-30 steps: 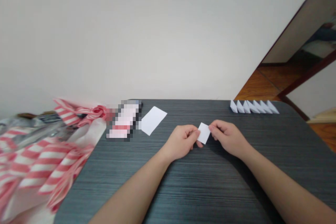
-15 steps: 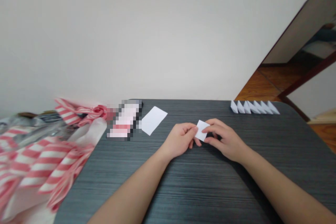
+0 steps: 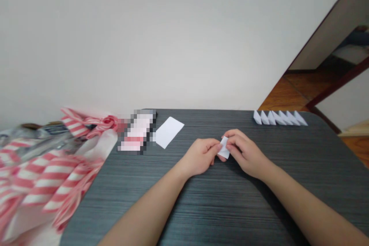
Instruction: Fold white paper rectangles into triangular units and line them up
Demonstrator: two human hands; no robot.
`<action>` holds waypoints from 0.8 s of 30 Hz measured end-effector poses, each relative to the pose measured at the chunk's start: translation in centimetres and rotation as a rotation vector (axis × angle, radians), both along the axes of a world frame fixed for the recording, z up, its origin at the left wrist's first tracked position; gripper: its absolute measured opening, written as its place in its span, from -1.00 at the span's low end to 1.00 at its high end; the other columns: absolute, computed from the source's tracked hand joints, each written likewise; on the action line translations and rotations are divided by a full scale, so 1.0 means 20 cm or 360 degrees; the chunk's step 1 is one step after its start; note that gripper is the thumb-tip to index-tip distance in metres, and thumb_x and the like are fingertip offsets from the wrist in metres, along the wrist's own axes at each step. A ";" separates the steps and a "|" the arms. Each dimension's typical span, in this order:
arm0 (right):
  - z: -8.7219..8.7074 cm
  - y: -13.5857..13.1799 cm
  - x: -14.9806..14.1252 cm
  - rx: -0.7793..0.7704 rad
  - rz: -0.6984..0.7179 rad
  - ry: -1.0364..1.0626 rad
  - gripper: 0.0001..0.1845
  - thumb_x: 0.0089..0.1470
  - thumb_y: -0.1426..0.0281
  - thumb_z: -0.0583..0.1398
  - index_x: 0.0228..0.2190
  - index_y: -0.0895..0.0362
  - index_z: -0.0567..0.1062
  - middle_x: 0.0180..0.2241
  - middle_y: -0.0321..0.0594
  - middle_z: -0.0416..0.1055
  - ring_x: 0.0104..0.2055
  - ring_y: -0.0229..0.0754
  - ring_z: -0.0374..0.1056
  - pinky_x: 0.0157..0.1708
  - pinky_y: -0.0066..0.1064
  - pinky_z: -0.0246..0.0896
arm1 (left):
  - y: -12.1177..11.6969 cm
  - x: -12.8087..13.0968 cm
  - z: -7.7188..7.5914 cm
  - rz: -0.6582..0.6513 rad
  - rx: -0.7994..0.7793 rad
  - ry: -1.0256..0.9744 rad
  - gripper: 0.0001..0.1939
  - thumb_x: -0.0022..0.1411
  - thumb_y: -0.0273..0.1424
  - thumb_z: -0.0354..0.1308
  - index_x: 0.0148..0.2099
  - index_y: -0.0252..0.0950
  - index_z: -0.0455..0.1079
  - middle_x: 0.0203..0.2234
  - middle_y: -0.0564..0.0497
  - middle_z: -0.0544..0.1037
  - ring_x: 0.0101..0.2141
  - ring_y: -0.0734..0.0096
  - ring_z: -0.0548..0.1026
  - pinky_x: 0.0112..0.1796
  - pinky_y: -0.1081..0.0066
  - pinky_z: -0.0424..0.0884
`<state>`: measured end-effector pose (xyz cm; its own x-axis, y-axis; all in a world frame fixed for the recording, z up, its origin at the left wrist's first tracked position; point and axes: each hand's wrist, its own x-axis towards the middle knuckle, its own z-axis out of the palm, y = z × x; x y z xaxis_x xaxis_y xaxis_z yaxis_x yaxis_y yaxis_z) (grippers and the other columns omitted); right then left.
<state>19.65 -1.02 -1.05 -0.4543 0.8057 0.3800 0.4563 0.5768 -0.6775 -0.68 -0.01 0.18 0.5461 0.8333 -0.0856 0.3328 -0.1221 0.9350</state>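
Note:
A small folded piece of white paper (image 3: 224, 149) is held between my two hands above the dark table. My left hand (image 3: 200, 155) pinches its left edge between thumb and fingers. On the other side, my right hand (image 3: 245, 153) grips the paper's right edge, thumb in front and fingers curled behind. The fingertips cover parts of the paper, so its exact fold is hard to make out. A flat white paper sheet (image 3: 169, 132) lies on the table to the left of my hands.
Several folded white paper pieces (image 3: 279, 118) stand in a row at the table's back right. A pixelated flat object (image 3: 137, 132) lies at the back left. Red-and-white striped cloth (image 3: 49, 177) is heaped beside the dark table (image 3: 184, 215). A wall rises behind.
The paper has been turned and now shows as a narrower shape. My right hand's thumb and fingers have closed in on it, and my left hand has shifted slightly right.

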 end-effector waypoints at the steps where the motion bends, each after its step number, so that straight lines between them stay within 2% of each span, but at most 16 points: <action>1: 0.00 0.00 0.00 -0.0001 -0.0010 0.0000 -0.86 0.26 0.53 0.06 -0.33 0.09 0.35 -0.15 -0.11 0.36 -0.11 -0.13 0.35 -0.11 -0.27 0.27 | 0.00 0.00 0.00 0.0002 0.0028 0.0001 -0.61 0.39 -0.25 -0.05 -0.35 -0.33 0.49 -0.65 0.11 0.41 -0.59 0.54 0.35 -0.48 0.55 0.25; 4: 0.00 0.01 0.00 0.0005 -0.0058 -0.0015 -0.85 0.26 0.53 0.06 -0.34 0.09 0.34 -0.24 -0.15 0.37 -0.20 -0.15 0.35 -0.18 -0.31 0.27 | 0.00 0.00 0.00 0.0010 0.0051 -0.0012 -0.62 0.39 -0.23 -0.04 -0.30 -0.32 0.51 -0.64 0.11 0.43 -0.58 0.54 0.35 -0.49 0.55 0.24; 7: 0.00 0.01 0.00 0.0025 -0.0110 -0.0024 -0.85 0.26 0.52 0.06 -0.36 0.09 0.33 -0.30 -0.18 0.36 -0.26 -0.16 0.33 -0.24 -0.33 0.25 | -0.01 0.00 0.00 -0.0020 -0.0031 -0.0031 -0.66 0.36 -0.21 0.01 -0.20 -0.33 0.52 -0.49 0.03 0.57 -0.58 0.54 0.36 -0.51 0.54 0.24; 10: 0.00 0.01 0.00 0.0044 -0.0131 -0.0023 -0.84 0.25 0.53 0.07 -0.38 0.09 0.31 -0.33 -0.19 0.35 -0.30 -0.17 0.32 -0.28 -0.35 0.24 | -0.01 0.01 -0.01 -0.0039 -0.0051 -0.0009 -0.65 0.35 -0.20 0.03 -0.20 -0.34 0.53 -0.40 -0.02 0.62 -0.56 0.53 0.38 -0.50 0.53 0.25; 14: -0.01 0.01 0.00 0.0058 -0.0111 -0.0027 -0.86 0.26 0.51 0.07 -0.35 0.09 0.33 -0.31 -0.18 0.37 -0.28 -0.16 0.33 -0.26 -0.33 0.25 | -0.01 0.00 -0.01 -0.0026 -0.0010 0.0032 -0.61 0.38 -0.22 -0.03 -0.28 -0.33 0.54 -0.46 -0.01 0.62 -0.57 0.53 0.39 -0.47 0.53 0.28; 17: -0.01 0.01 0.02 0.0058 -0.0092 0.0013 -0.94 0.25 0.47 0.11 -0.24 0.08 0.37 -0.22 -0.14 0.40 -0.25 -0.14 0.35 -0.27 -0.32 0.27 | -0.01 0.01 0.01 0.0011 -0.0018 0.0007 -0.62 0.38 -0.25 -0.03 -0.32 -0.33 0.52 -0.49 0.01 0.60 -0.58 0.53 0.37 -0.48 0.54 0.29; 20: -0.02 0.01 0.04 0.0031 -0.0039 0.0023 -0.83 0.20 0.42 0.18 -0.14 0.06 0.37 -0.14 -0.11 0.40 -0.24 -0.14 0.37 -0.31 -0.33 0.28 | -0.01 0.01 0.02 0.0023 -0.0041 -0.0034 -0.63 0.39 -0.28 -0.04 -0.34 -0.33 0.50 -0.50 0.02 0.59 -0.60 0.55 0.35 -0.49 0.55 0.29; 24: -0.01 0.01 0.04 0.0013 -0.0040 0.0001 -0.94 0.21 0.42 0.19 -0.23 0.07 0.41 -0.22 -0.15 0.41 -0.29 -0.18 0.36 -0.34 -0.37 0.26 | -0.01 0.01 0.02 -0.0004 -0.0036 -0.0052 -0.65 0.39 -0.30 -0.04 -0.33 -0.33 0.49 -0.47 0.02 0.61 -0.59 0.55 0.34 -0.49 0.56 0.29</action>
